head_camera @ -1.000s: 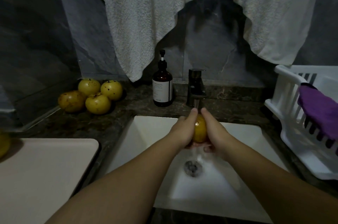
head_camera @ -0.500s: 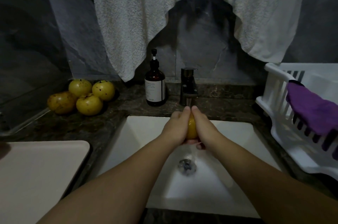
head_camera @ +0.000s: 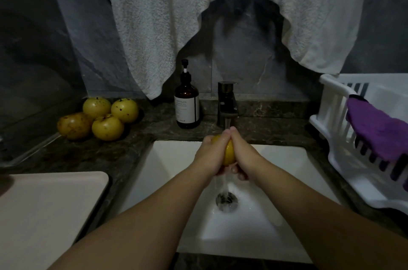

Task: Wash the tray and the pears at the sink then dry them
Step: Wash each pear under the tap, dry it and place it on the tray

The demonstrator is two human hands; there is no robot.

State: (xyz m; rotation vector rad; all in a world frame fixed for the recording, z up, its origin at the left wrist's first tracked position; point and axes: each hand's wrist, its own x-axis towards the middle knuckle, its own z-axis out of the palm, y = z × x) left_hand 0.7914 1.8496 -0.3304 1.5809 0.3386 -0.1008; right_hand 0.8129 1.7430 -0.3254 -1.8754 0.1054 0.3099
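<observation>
A yellow pear (head_camera: 229,152) sits between my two hands over the white sink (head_camera: 167,159), under the running tap (head_camera: 226,105). My left hand (head_camera: 209,156) cups its left side and my right hand (head_camera: 242,155) cups its right side, fingertips meeting on top. Water streams off below them into the drain (head_camera: 226,200). Several more spotted yellow pears (head_camera: 108,127) lie in a cluster on the dark counter at the back left. The pale tray (head_camera: 53,203) lies flat on the counter at the front left.
A brown pump bottle (head_camera: 187,106) stands left of the tap. A white towel (head_camera: 154,27) hangs on the wall behind. A white dish rack (head_camera: 335,119) with a purple cloth (head_camera: 379,128) draped on its rim stands on the right.
My hands stay clasped on the pear under the tap and have turned it a little. The view has shifted slightly to the right.
</observation>
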